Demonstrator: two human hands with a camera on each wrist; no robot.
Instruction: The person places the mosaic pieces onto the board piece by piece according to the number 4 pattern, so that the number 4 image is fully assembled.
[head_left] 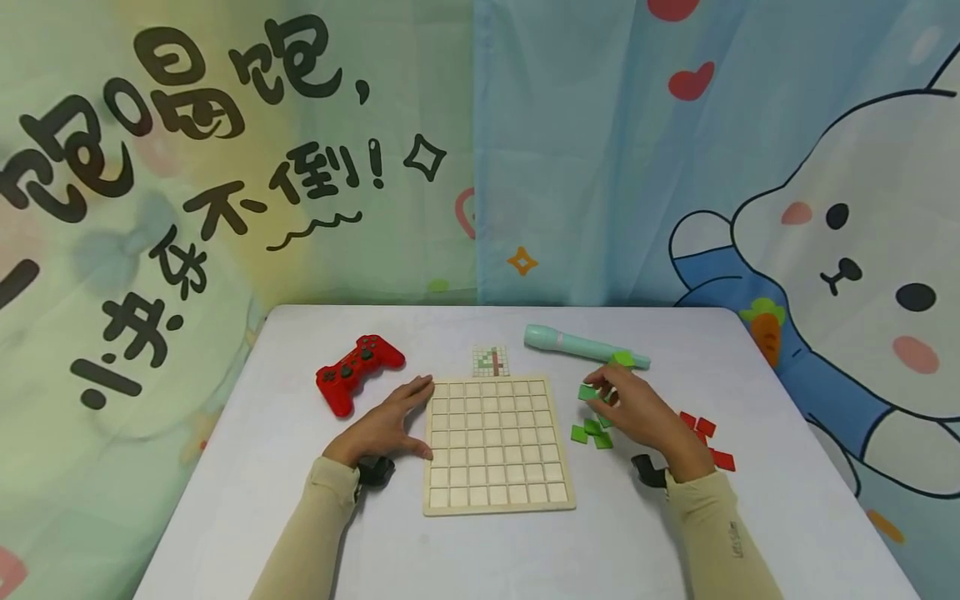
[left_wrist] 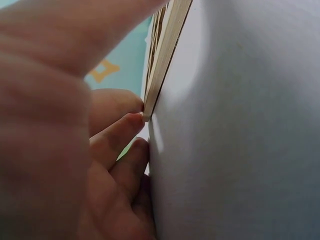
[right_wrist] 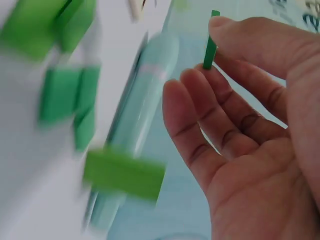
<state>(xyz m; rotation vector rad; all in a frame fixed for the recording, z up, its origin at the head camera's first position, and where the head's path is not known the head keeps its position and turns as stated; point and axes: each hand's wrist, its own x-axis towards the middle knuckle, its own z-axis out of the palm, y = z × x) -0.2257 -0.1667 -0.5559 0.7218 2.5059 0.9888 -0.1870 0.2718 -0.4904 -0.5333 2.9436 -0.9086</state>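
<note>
A square wooden grid board (head_left: 495, 442) lies flat in the middle of the table, its cells bare. My left hand (head_left: 386, 425) rests at the board's left side, fingers and thumb spread, with fingertips (left_wrist: 132, 120) right at the board's edge in the left wrist view. To the right of the board, my right hand (head_left: 636, 410) pinches a green square tile (right_wrist: 208, 56) between thumb and finger, above the table. Several more green tiles (head_left: 602, 439) lie loose below that hand. Another green tile (head_left: 622, 358) overlaps the mint-green wand-shaped object (head_left: 562, 340) behind.
Red tiles (head_left: 723, 460) lie to the right, partly hidden by my right wrist. A red game controller (head_left: 360, 371) sits at the back left. Behind the board is a small grid card (head_left: 491, 361) with a green and reddish-brown pattern. A printed curtain (head_left: 555, 167) hangs beyond the table.
</note>
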